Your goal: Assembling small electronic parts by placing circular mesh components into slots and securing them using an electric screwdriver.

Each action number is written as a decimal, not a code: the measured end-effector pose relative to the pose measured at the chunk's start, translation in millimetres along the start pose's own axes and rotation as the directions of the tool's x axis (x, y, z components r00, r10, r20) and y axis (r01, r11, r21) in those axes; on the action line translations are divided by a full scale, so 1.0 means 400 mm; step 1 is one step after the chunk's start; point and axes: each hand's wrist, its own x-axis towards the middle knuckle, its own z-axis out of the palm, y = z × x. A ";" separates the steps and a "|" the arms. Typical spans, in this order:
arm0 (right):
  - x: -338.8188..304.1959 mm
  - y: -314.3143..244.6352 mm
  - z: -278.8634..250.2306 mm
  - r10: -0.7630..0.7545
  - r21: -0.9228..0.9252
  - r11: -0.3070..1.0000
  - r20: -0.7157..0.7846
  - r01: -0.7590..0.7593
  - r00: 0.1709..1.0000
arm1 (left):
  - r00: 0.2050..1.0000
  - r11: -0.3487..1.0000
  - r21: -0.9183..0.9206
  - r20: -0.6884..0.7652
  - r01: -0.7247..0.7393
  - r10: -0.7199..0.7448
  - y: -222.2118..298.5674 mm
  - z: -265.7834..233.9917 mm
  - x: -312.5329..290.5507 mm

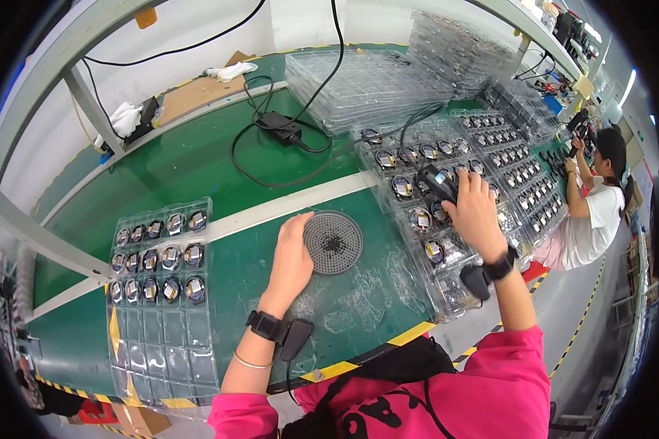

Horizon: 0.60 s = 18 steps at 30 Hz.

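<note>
My right hand [477,219] is over the right-hand clear tray, its fingers closed around a black cylindrical handheld device [439,183] with a small bright patch near its end. A dark cable runs near the device's far end. Beneath it, round black parts [402,186] with pale labels sit in the clear plastic tray [417,252]. My left hand [293,252] lies at the left edge of a round grey perforated disc [333,243], fingers stretched out and holding nothing I can see. The disc lies flat on the green bench, with dark specks at its middle.
Another clear tray [157,329] stands at the left, its far rows filled with similar round parts. Stacked clear trays [366,84] stand at the back. A black adapter box [280,128] with looping cables lies behind the disc. A person [597,197] works at the far right.
</note>
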 end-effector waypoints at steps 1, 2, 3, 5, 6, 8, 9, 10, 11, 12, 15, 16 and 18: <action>-0.007 -0.043 -0.025 -0.047 -0.038 0.998 -0.059 0.045 0.997 | 0.998 1.000 -0.018 0.064 0.017 -0.016 -0.013 -0.005 0.000; -0.027 -0.090 -0.055 -0.091 0.164 0.982 -0.046 0.098 0.995 | 0.998 0.999 -0.017 0.061 0.028 -0.027 -0.019 -0.013 -0.001; -0.060 -0.138 -0.078 -0.132 0.359 0.923 -0.036 0.136 0.991 | 0.992 0.997 -0.067 0.121 0.039 -0.030 -0.015 -0.023 -0.002; -0.122 -0.221 -0.092 -0.334 0.591 0.768 0.042 0.246 0.942 | 0.967 0.981 -0.185 0.256 0.061 -0.012 0.002 -0.024 0.000; -0.143 -0.277 -0.079 -0.391 0.610 0.741 0.052 0.281 0.919 | 0.965 0.981 -0.181 0.260 0.076 -0.027 0.009 -0.033 -0.004; -0.158 -0.338 -0.034 -0.421 0.612 0.738 0.088 0.284 0.903 | 0.948 0.896 -0.400 0.313 0.191 -0.062 0.022 -0.015 0.002; -0.151 -0.361 0.004 -0.391 0.610 0.749 0.088 0.260 0.916 | 0.939 0.836 -0.488 0.334 0.250 -0.086 0.027 -0.020 0.001; -0.147 -0.378 0.039 -0.361 0.606 0.759 0.089 0.237 0.928 | 0.936 0.832 -0.490 0.339 0.261 -0.094 0.027 -0.024 0.001; -0.148 -0.387 0.055 -0.331 0.601 0.770 0.089 0.214 0.939 | 0.937 0.829 -0.488 0.331 0.273 -0.113 0.027 -0.027 0.001; -0.157 -0.393 0.058 -0.337 0.603 0.769 0.103 0.210 0.936 | 0.937 0.825 -0.486 0.321 0.288 -0.138 0.023 -0.027 -0.003; -0.186 -0.407 0.048 -0.286 0.687 0.719 0.156 0.104 0.946 | 0.935 0.812 -0.490 0.307 0.317 -0.181 0.025 -0.031 -0.010; -0.189 -0.402 0.057 -0.290 0.691 0.716 0.168 0.097 0.942 | 0.933 0.812 -0.484 0.305 0.326 -0.193 0.026 -0.029 -0.007; -0.192 -0.386 0.067 -0.218 0.659 0.749 0.140 0.074 0.966 | 0.931 0.807 -0.485 0.301 0.338 -0.208 0.027 -0.027 -0.009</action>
